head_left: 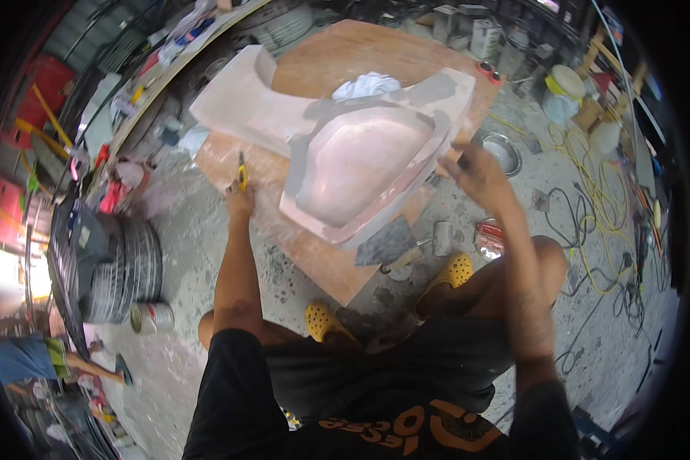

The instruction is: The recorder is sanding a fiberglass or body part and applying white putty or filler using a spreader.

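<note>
A large pink moulded panel (pixel 360 161) with grey filler patches lies on a plywood board (pixel 314 261) on the floor. My left hand (pixel 240 201) is shut on a small yellow-handled tool (pixel 242 173) near the board's left edge, just left of the panel. My right hand (pixel 479 172) is blurred and rests at the panel's right rim; whether it holds anything I cannot tell. A white rag (pixel 366 84) lies behind the panel. My yellow clogs (pixel 451 274) stand at the board's near corner.
A wide putty knife (pixel 391 244) and a smaller scraper (pixel 442 238) lie at the board's near edge. Stacked tyres (pixel 126 268) and a can (pixel 152 317) sit to the left. Yellow and black cables (pixel 598 222), tins and a metal bowl (pixel 503 152) lie to the right.
</note>
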`<action>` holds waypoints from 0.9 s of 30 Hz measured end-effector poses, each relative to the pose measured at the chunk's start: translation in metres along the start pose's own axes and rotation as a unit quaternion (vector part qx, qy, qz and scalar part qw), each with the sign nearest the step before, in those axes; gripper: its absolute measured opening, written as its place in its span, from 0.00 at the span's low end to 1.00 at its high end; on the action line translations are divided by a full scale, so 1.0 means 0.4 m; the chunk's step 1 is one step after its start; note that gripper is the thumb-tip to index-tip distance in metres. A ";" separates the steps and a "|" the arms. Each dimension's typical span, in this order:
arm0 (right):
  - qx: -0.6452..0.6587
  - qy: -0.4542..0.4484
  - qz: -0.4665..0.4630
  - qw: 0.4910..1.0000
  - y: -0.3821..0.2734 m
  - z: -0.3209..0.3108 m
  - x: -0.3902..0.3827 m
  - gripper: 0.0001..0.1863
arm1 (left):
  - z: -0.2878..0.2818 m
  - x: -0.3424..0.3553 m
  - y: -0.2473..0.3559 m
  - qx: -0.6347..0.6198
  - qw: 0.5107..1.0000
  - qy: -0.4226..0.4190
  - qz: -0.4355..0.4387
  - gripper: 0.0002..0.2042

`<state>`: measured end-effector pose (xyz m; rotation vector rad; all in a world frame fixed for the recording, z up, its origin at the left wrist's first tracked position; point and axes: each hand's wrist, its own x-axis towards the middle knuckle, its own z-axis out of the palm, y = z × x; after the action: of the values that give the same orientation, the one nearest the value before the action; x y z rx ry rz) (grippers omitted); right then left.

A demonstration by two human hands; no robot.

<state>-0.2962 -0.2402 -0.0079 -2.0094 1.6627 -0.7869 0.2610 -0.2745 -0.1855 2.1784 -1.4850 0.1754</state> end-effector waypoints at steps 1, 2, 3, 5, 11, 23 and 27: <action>-0.016 0.015 -0.036 0.999 0.003 -0.032 0.054 0.29 | 0.016 -0.002 0.017 0.005 0.995 -0.092 -0.039 0.28; -0.034 0.030 -0.077 0.996 0.007 -0.057 0.107 0.29 | 0.029 -0.004 0.025 -0.004 0.995 -0.096 -0.031 0.28; -0.036 0.010 -0.073 0.997 0.045 -0.079 0.174 0.30 | 0.043 0.000 0.036 -0.003 0.996 -0.080 -0.030 0.28; -0.043 -0.004 -0.056 0.997 0.128 -0.089 0.312 0.32 | 0.045 0.015 0.000 0.005 0.998 -0.055 -0.037 0.29; 0.077 0.174 0.144 0.971 0.481 -0.059 0.575 0.47 | 0.016 0.014 -0.094 -0.226 0.961 -0.021 -0.159 0.20; 0.275 0.016 0.201 0.940 0.500 0.011 0.545 0.54 | -0.455 -0.100 0.207 -0.633 0.747 0.009 -0.205 0.13; 0.273 -0.007 0.194 0.942 0.426 0.023 0.463 0.56 | -0.484 -0.113 0.297 -0.582 0.795 -0.041 -0.164 0.15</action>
<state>-0.3937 -0.4563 -0.0936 -1.2594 1.5423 -0.9493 0.1681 -0.1802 0.0047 1.3250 -0.7954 -0.7706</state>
